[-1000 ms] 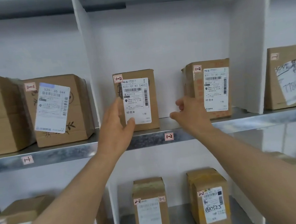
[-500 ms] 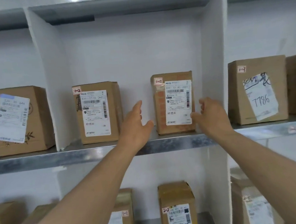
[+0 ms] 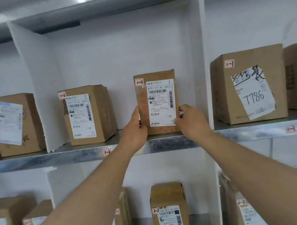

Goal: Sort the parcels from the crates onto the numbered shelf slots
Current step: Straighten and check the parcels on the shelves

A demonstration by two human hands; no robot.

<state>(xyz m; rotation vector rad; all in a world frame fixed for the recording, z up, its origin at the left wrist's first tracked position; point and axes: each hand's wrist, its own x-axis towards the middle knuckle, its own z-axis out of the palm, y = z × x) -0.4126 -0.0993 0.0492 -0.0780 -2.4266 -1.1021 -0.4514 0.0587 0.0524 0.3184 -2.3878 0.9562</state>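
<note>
Head view, metal shelf (image 3: 165, 144) edge tagged 1-2, upright parcel (image 3: 156, 102) tagged 1-2 standing in that slot's right half, left hand (image 3: 134, 132) and right hand (image 3: 193, 121) fingers clasping its lower sides, second 1-2 box (image 3: 88, 114) well left.

Left hand (image 3: 134, 132) and right hand (image 3: 192, 121): both are seen bare, ungloved; forearms are uncovered, with no sleeve, watch or ring shown.
</note>
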